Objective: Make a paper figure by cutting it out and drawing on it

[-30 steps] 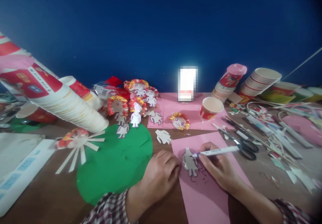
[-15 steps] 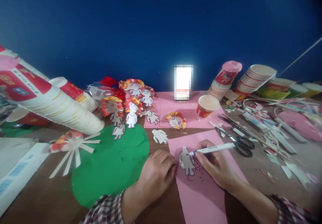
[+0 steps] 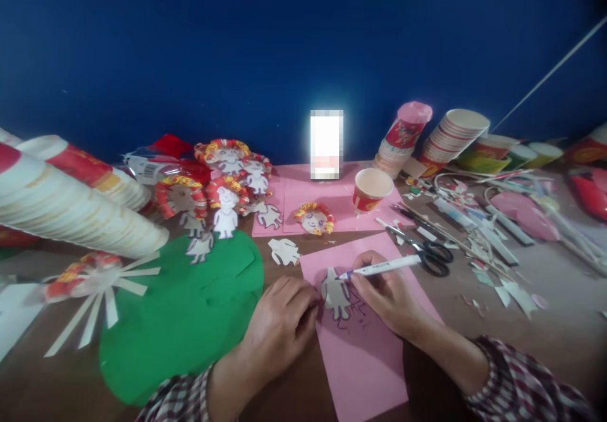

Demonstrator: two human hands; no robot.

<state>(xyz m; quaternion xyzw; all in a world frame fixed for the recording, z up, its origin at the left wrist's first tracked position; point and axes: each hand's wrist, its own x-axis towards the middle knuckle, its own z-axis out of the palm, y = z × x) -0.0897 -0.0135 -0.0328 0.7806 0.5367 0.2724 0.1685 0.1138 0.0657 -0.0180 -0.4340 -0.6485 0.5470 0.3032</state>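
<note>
Right hand [image 3: 385,295] squeezing white pen [image 3: 379,268], tip touching small paper doll [image 3: 335,293]. Doll lying on pink sheet [image 3: 363,359], between both hands. Left hand [image 3: 281,326] pressing down beside doll, fingers bent, gripping nothing. Dark pen lines showing around doll, doll itself looking mostly blank. Finished coloured dolls [image 3: 227,178] piling up behind. One plain cutout [image 3: 284,251] lying nearby, looking undone.

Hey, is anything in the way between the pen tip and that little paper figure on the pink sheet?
Nothing visible. The right hand holds the pen with its tip at the figure's top edge. The left hand's fingertips rest by the figure's left side, clear of the tip.
</note>
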